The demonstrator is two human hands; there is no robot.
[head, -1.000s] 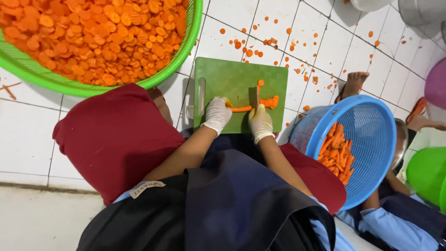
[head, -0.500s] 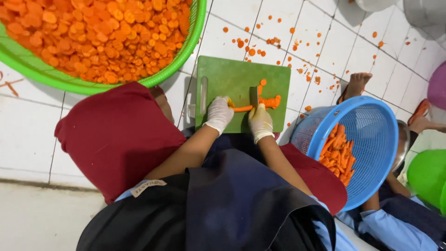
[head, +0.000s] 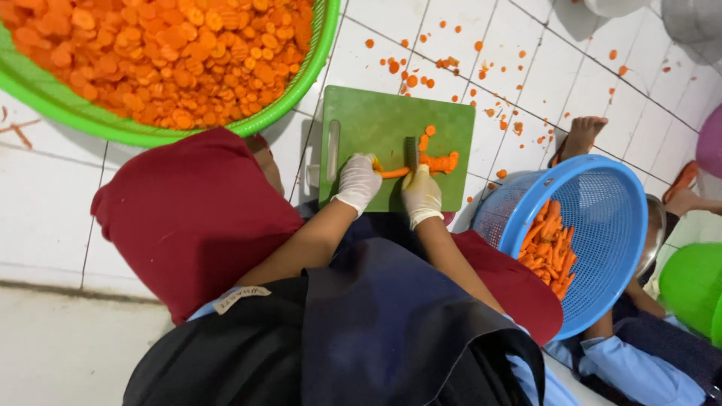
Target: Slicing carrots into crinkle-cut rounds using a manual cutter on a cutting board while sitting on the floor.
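Note:
A green cutting board [head: 376, 120] lies on the white tiled floor in front of me. My left hand [head: 358, 183], in a white glove, pins an orange carrot [head: 392, 173] to the board. My right hand [head: 421, 194], also gloved, grips a knife [head: 411, 153] whose blade stands across the carrot. Cut carrot slices [head: 438, 160] sit just right of the blade.
A large green basin [head: 304, 79] full of carrot slices fills the upper left. A blue mesh basket [head: 602, 210] with carrot pieces stands at the right. Carrot bits [head: 421, 71] litter the tiles. Another person's bare foot [head: 583, 135] and blue sleeve [head: 624, 368] are at the right.
The knife has worked along the carrot and the pile of slices beside it has shifted slightly. Both hands stay on the board in nearly the same place.

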